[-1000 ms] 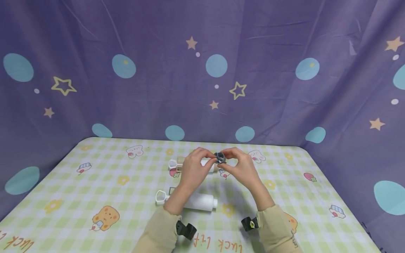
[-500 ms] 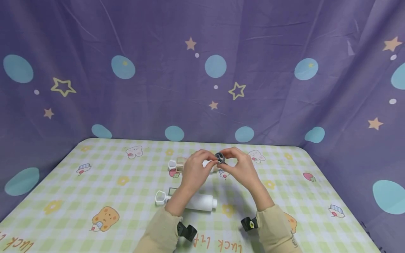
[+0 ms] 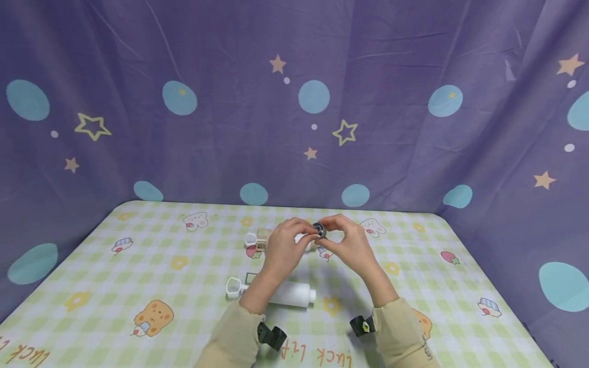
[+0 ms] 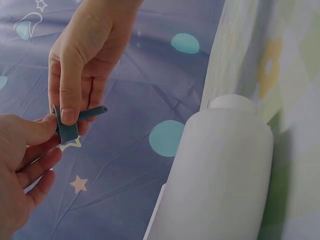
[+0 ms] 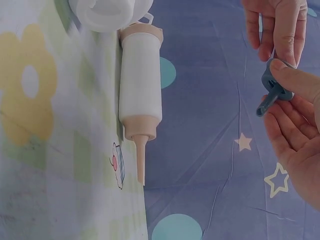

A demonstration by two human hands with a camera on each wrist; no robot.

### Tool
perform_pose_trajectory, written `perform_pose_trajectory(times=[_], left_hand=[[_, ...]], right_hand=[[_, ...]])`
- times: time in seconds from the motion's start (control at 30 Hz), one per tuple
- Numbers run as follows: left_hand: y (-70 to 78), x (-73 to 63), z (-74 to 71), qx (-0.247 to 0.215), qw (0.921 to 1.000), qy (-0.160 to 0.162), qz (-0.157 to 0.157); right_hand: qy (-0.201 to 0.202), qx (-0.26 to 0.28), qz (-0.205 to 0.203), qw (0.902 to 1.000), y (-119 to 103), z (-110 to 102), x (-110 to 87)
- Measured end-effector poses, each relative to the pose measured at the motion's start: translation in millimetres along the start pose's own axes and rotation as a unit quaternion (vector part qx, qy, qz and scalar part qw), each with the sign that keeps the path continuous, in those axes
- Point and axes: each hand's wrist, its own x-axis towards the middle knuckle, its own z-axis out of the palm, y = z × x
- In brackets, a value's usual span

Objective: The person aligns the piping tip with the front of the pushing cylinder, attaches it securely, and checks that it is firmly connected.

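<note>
A dark blue-grey nozzle cap [image 5: 272,82], a round collar with a thin spout, is held up over the table between both hands. The left hand [image 3: 286,245] pinches its edge with thumb and fingertips, also shown at lower left in the left wrist view. Opposite, the right hand [image 3: 353,244] grips the collar between thumb and fingers; in the right wrist view the thumb presses on the collar and the spout points down left. Below the left forearm lies a white syringe-like tube [image 3: 292,294] with a white ring handle [image 3: 233,288], partly hidden.
Farther back a second white tube [image 5: 142,82] with beige collars and a beige nozzle [image 5: 141,155] lies on the table, mostly behind the left hand in the head view. A checked cloth [image 3: 184,286] covers the tabletop; a purple curtain [image 3: 221,148] hangs behind.
The nozzle cap has turned slightly between the fingers, and its ring opening faces differently. The left hand has shifted a little to the right; the right hand barely moves. The tubes stay put.
</note>
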Motion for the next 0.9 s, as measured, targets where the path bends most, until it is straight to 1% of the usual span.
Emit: perform_pose_trajectory(times=[0.2,0.37,0.63,0.77,0.9], left_hand=[[0.8,1.0,-0.6,-0.002,1.0000,-0.002,0.000],[-0.8,0.2,-1.1,-0.007,1.0000,-0.006,-0.004],[-3.5,0.7,-3.6,-0.013,0.9998,-0.009,0.013],[-4.4,-0.3,-7.2,-0.011,0.9996,-0.021,0.014],[-5.9,-3.1,-13.3,-0.003,0.9985,-0.054,0.009]], right_hand=[[-0.002,0.002,0.001,1.0000,-0.7,-0.1,0.9],[-0.011,0.008,0.008,0.9999,-2.6,-0.5,0.5],[-0.019,0.007,0.008,0.9998,-0.7,-2.5,-0.3],[-0.026,0.007,0.006,0.9996,-0.3,-4.9,-0.8],[-0.037,-0.001,0.008,0.9993,0.9,-8.4,-3.4]])
